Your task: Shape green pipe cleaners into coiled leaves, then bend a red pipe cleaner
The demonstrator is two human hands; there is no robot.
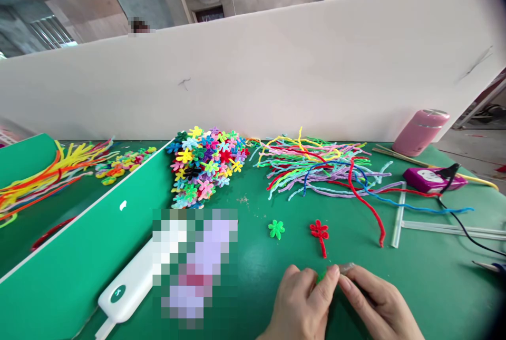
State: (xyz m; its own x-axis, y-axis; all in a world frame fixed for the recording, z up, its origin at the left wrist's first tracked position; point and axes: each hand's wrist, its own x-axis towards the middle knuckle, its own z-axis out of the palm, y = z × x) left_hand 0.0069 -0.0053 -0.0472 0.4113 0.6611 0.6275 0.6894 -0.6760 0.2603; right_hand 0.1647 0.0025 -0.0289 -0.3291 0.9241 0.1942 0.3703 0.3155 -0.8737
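My left hand (302,298) is closed, thumb against the fingers, around a green fuzzy pipe cleaner (321,277) that mostly hides behind the fingers. Thumb and index finger of my right hand (377,298) pinch close to the left thumb tip, where something small, greyish and shiny (347,267) shows; its kind I cannot make out. On the tabletop just beyond the hands lie a green pipe-cleaner flower (276,230) and a red pipe-cleaner flower (319,230) with a short stem.
Colourful pipe-cleaner flowers (205,168) form a heap at the back. Loose pipe cleaners (316,163) spread beside it. Right: pink bottle (419,132), purple box (435,179), clear sticks (398,219), a pointed tool (490,266). Left: white device (130,282), green divider (98,229). A white partition (253,76) stands behind.
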